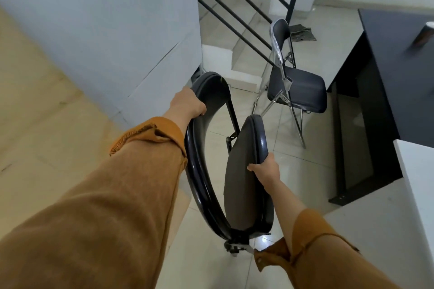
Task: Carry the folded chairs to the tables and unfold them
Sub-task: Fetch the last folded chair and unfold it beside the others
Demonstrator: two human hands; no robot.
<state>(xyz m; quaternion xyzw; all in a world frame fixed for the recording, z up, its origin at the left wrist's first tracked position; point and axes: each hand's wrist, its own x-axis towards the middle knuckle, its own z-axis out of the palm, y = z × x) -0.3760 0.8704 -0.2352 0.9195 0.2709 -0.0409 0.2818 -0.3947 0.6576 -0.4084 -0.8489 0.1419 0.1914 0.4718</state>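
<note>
Orange-brown sleeves came in from the near edge. Left grip was curled over the backrest rim of the black folding chair. Right grip pinched the seat edge, thumb on the cushion side. The chair was held above the tiled floor, just ahead of the person. Its seat and backrest met at the near hinge and stood apart at the far end. Further off, a second chair with chrome legs stood unfolded on the floor, just beside the dark desk on the right. A black stair railing ran behind it, with a grey cloth on the floor past the chair.
</note>
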